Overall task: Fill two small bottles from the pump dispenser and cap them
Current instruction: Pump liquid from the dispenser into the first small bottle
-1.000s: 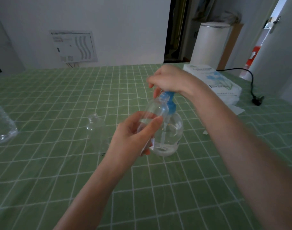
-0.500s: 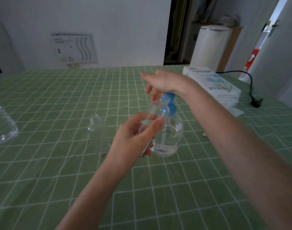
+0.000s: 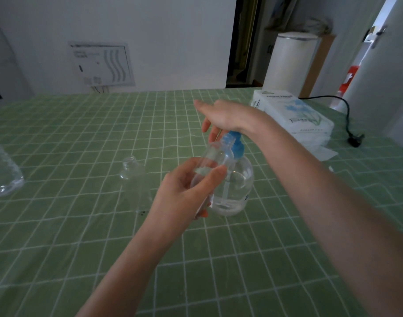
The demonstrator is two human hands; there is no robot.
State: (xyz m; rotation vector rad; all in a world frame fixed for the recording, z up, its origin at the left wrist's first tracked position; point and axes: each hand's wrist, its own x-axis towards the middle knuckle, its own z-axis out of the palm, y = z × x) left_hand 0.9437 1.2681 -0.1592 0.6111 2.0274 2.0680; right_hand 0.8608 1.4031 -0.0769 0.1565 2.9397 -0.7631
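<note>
Pumping stroke over: right hand (image 3: 225, 115) has risen, fingers now straight, palm on the dispenser (image 3: 239, 186) head. Left hand (image 3: 184, 193) grips the bottle (image 3: 215, 156) at the nozzle, likely part-filled. The second bottle (image 3: 130, 170) stands uncapped on the table (image 3: 81, 225) and is not yet filled.

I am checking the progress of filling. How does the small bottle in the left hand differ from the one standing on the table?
The held bottle is gripped by the left hand in the air; the standing bottle rests on the green tablecloth, untouched. The held bottle leans, its mouth near the blue head of the pump dispenser; the standing bottle is upright, apart and farther left. Both are clear, small and uncapped.
</note>
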